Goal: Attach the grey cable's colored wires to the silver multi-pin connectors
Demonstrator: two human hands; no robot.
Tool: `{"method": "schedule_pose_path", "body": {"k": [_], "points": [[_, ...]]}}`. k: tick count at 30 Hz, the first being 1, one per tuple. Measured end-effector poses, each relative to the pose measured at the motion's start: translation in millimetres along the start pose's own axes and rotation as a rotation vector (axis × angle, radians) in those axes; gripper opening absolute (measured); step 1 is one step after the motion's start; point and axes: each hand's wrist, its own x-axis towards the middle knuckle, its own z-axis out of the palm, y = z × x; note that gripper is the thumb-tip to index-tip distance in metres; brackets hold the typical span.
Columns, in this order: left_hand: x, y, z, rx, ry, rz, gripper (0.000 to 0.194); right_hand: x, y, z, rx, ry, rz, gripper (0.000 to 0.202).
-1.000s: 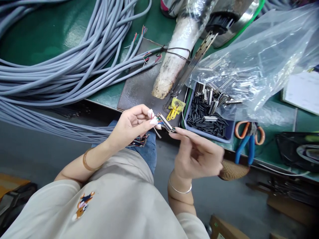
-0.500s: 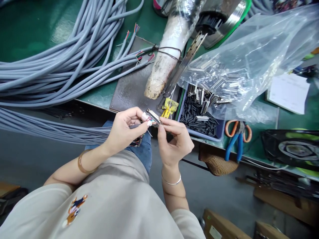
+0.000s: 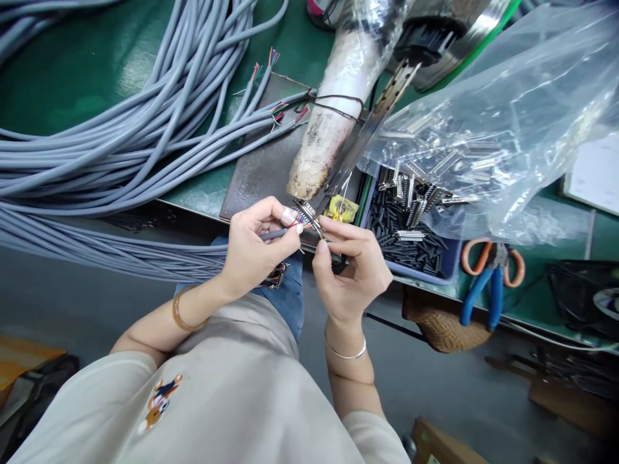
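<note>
We have the D-sub connector [image 3: 306, 209] raised between both hands, by the near edge of the green worktop [image 3: 58, 90]. It lies up and to the right of the left hand's fingers and up and to the left of the right hand's. Its long axis slants from far left down to near right, and the near-right end meets our right hand [image 3: 355, 264], the nearer of the two. Those fingers pinch that end; we cannot tell whether a thin pale strand there is caught as well. Our left hand [image 3: 261, 241] grips the gray cable [image 3: 272, 235], with its fingertips on the colored wires [image 3: 302, 224] just beside the connector. The cable comes in from the left and points rightward, and the wires fan toward the terminal row, which seems to face down and left. Just right of the connector is a yellow taped piece [image 3: 342, 208]; farther right, a blue bin [image 3: 420, 273] holds black tubes [image 3: 401, 248] and loose connectors [image 3: 409, 236], with pliers [image 3: 496, 296] beyond it.
</note>
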Motion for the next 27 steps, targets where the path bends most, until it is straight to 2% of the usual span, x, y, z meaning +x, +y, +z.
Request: {"method": "schedule_pose_path", "body": {"k": [8,15,21,27], "points": [[4,-1,2.3,-0.002,0.019,-0.004,0.016,4,7,2,0.016,-0.007,0.012,0.012],[3,3,3.2,0.028,0.036,0.02,0.019,11,3,1,-0.033,0.009,-0.019,0.014],[3,2,-1.3,0.045,-0.007,-0.02,0.018,8,2,-1,-0.073,-0.017,-0.079,0.019],[2,3,-2.9,0.014,-0.044,-0.064,0.019,5,2,-2,-0.06,-0.006,-0.025,0.018]]}}
